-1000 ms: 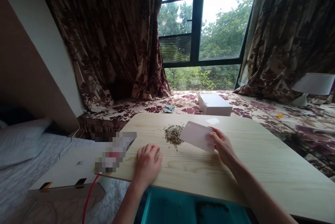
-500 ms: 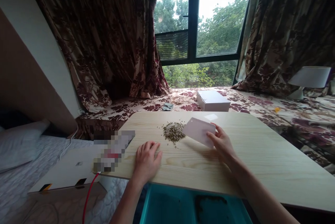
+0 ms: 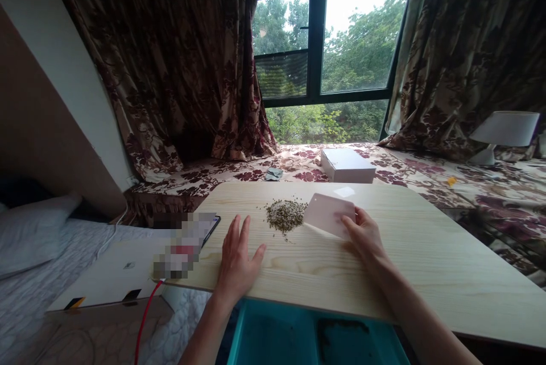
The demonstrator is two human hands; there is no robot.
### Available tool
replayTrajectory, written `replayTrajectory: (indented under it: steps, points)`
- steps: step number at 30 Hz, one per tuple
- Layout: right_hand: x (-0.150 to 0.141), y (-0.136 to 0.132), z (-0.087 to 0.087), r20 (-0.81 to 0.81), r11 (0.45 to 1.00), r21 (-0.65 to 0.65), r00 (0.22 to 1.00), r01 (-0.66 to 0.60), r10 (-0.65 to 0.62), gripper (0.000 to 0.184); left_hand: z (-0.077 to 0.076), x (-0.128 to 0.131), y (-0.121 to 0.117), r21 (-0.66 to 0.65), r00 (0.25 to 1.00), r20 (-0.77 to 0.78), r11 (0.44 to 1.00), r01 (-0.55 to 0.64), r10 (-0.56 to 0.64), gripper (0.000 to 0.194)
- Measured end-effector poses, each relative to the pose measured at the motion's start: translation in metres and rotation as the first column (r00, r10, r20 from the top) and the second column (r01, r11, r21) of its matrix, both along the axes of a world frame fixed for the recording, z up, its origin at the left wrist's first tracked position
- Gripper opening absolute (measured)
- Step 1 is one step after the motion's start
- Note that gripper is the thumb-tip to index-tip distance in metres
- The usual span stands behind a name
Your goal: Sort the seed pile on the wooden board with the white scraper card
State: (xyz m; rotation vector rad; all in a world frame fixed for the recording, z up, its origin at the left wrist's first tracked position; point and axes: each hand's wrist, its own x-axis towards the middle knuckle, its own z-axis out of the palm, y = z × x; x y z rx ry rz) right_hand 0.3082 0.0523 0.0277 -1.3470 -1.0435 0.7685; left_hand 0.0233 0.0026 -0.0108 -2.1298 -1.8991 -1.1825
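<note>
A pile of small greenish-brown grains (image 3: 285, 216) with whitish bits among them lies on the pale wooden table (image 3: 315, 274), a few grains scattered round it. My right hand (image 3: 363, 234) grips a white flat plastic scraper (image 3: 327, 215) by its right end, thumb on the near face. The scraper's left edge is close to the pile's right side; whether it touches the grains I cannot tell. Left of the pile, my left hand (image 3: 241, 260) is over the table with fingers stretched and thumb apart, holding nothing.
Below the table's near edge sits a teal divided tray (image 3: 273, 334) with dark residue in its right part. A partly blurred phone (image 3: 209, 228) is at the table's left, by a red cable (image 3: 145, 319). Behind the table stand a white box (image 3: 347, 166) and a lamp (image 3: 505, 129).
My left hand has straightened its fingers, which were curled on the table, and they now point further forward. The scraper in my right hand has shifted slightly right and turned a little.
</note>
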Motion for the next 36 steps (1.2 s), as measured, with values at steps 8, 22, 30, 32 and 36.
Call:
replayTrajectory:
  steps: [8,22,30,32,36]
  points:
    - [0.0030,0.0042,-0.0053,-0.007,1.000,0.018,1.000,0.001,-0.001,0.038,-0.0008,0.0008,-0.0001,-0.118,0.992,-0.113,0.992,0.041,-0.055,0.052]
    - [-0.0008,-0.0015,-0.0030,0.022,0.998,0.023,0.998,-0.062,0.061,0.036,0.0008,0.0013,-0.0012,-0.122,0.993,-0.113,0.992,0.032,-0.046,0.031]
    - [-0.0039,-0.0030,-0.0016,-0.020,0.999,0.007,0.999,-0.047,0.047,0.036,0.0028,0.0009,-0.0011,-0.125,0.991,-0.128,0.992,0.034,-0.050,0.031]
    - [-0.0048,-0.0028,-0.0021,-0.017,0.997,0.015,0.997,-0.075,0.075,0.036,0.0026,0.0005,-0.0008,-0.126,0.990,-0.134,0.991,0.033,-0.050,0.030]
    - [-0.0044,-0.0021,-0.0023,-0.047,0.995,0.022,0.994,-0.093,0.094,0.036,0.0023,-0.0006,-0.0004,-0.120,0.989,-0.138,0.992,0.035,-0.052,0.033]
